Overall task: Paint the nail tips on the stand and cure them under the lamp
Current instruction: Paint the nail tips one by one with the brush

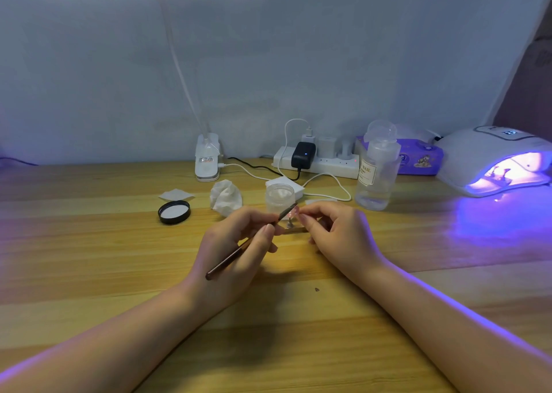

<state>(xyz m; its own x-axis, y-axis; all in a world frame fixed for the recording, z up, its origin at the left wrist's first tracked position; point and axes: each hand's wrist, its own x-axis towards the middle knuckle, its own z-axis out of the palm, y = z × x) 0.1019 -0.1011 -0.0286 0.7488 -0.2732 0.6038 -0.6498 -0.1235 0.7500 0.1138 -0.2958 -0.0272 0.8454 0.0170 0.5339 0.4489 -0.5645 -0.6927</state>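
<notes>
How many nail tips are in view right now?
3: one nail tip between the hands, at the brush end; two dark shapes, seemingly tips on stands, inside the lit lamp. More may be hidden.

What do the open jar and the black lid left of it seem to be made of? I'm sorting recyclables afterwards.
The open jar looks like frosted translucent plastic: its wall is cloudy and lets light through. Glass cannot be ruled out. The black lid looks like glossy moulded plastic, with a shiny rim and a white liner inside.
</notes>
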